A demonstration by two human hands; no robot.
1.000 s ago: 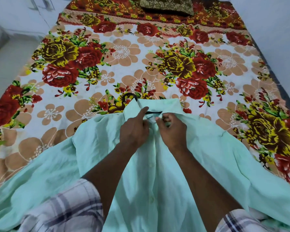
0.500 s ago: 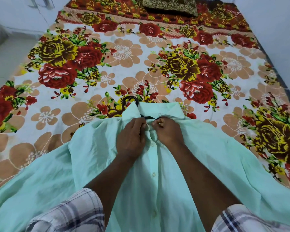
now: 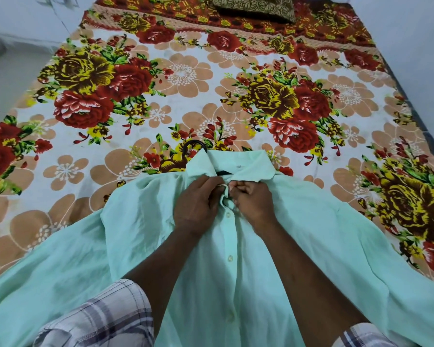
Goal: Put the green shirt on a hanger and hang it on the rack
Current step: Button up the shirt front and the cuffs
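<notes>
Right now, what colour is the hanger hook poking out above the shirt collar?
Black or very dark; the hanger hook shows best in the head view.

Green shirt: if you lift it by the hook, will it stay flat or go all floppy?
Probably floppy: the green shirt wrinkles and drapes over the bed. It looks thin, so likely light. The hanger inside should hold the shoulders out, while the sleeves would likely dangle.

A shirt (image 3: 311, 246) lies on the bed (image 3: 161, 71), collar toward 12 o'clock. A hanger hook (image 3: 194, 142) sticks out at the collar's 11 o'clock. A pillow (image 3: 253, 6) lies beyond, at 12 o'clock.
</notes>
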